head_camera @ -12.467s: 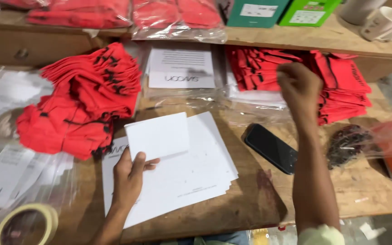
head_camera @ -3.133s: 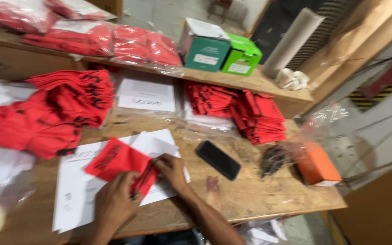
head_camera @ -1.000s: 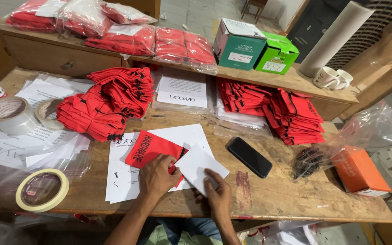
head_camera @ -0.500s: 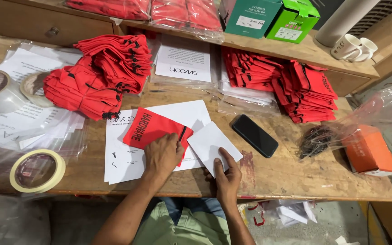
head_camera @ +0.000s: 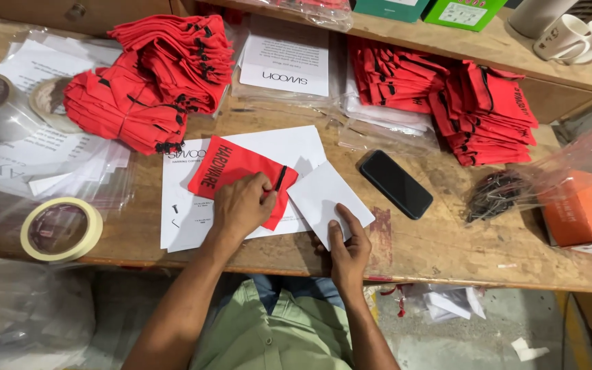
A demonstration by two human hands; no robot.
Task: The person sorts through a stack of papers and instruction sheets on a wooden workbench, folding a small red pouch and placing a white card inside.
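Observation:
A flat red cloth pouch (head_camera: 231,173) with black lettering lies on a stack of white printed sheets (head_camera: 179,205) at the front of the wooden table (head_camera: 447,247). My left hand (head_camera: 241,205) presses down on the pouch's near right corner. My right hand (head_camera: 349,248) rests flat on the near edge of a small white folded paper (head_camera: 327,199), which lies tilted just right of the pouch. Neither hand lifts anything.
Piles of red pouches lie at the back left (head_camera: 152,82) and back right (head_camera: 460,96). A black phone (head_camera: 396,183) lies right of the paper. Tape rolls (head_camera: 59,229) are at the left; a bag of dark screws (head_camera: 498,195) and an orange box (head_camera: 584,212) at the right.
Over the last second both hands stayed on the pouch and paper. The right hand slid the white paper slightly right and nearer. Earlier, both hands held the red pouch.

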